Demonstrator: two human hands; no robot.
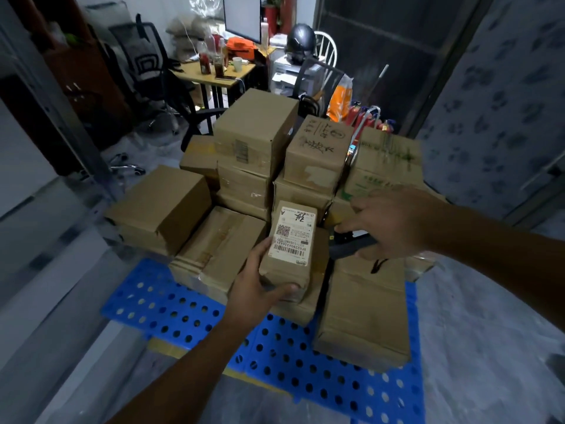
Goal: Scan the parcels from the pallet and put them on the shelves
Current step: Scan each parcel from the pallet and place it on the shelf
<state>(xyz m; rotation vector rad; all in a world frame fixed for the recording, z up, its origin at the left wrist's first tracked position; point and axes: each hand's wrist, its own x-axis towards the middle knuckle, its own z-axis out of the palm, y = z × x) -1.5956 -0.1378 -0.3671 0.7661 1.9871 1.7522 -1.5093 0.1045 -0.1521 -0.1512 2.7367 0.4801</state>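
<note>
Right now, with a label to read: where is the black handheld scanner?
In the head view, right of centre, the right hand grips the black handheld scanner, just right of the small labelled cardboard parcel in the left hand.

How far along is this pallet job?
Possibly done: the near corner of the blue perforated plastic pallet shows bare. In hand: the left hand grips a small brown cardboard parcel with a white label; the right hand holds a black handheld scanner beside it. Left: the stacked brown cardboard boxes on the pallet.
</note>
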